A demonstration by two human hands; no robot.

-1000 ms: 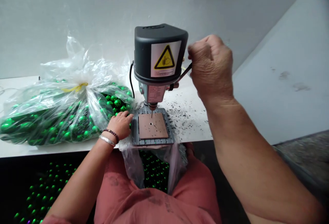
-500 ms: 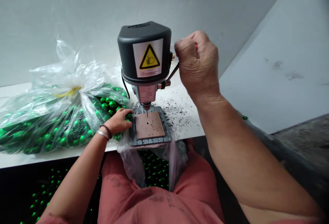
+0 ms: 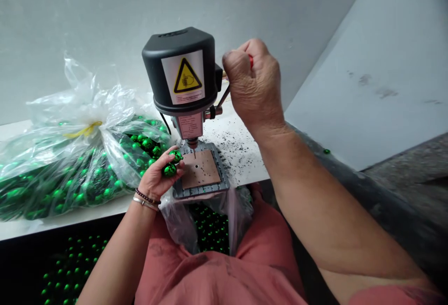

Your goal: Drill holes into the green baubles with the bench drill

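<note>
Two shiny green balls sit in my left hand, its fingers closed round them just left of the drill press base. My right hand is wrapped in a fist round the red-ended feed lever on the right side of the drill press. The thin drill bit points down above a brown square board, which has a small hole and lies on the base. Nothing lies over the hole.
A tied clear plastic bag full of green balls lies on the white table at left. Dark shavings are scattered right of the press. An open plastic bag with green balls hangs between my knees. More green balls lie lower left.
My left hand has come away from the bagged balls and turned palm up, showing two green balls. My right hand stays on the lever. The view has swung to the right.
</note>
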